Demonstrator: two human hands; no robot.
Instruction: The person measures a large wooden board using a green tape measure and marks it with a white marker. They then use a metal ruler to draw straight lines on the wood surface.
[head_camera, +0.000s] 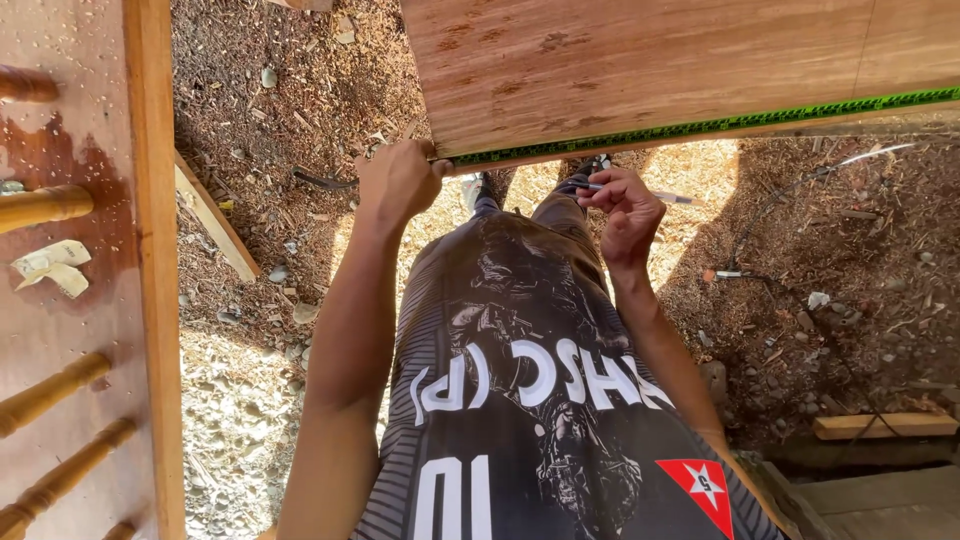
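A large reddish-brown wooden board (640, 60) fills the top of the view. A green measuring tape (720, 125) runs along its near edge. My left hand (398, 180) grips the tape's end against the board's near left corner. My right hand (625, 208) hovers just below the board's edge, holding a pen (665, 196) that points right. My dark printed shirt (530, 400) fills the lower middle.
The ground (290, 120) is covered with wood shavings and sawdust. A wooden frame (150, 250) with turned spindles (45, 205) stands at the left. A loose slat (215, 220) lies beside it. A short timber piece (885, 425) and planks lie at lower right.
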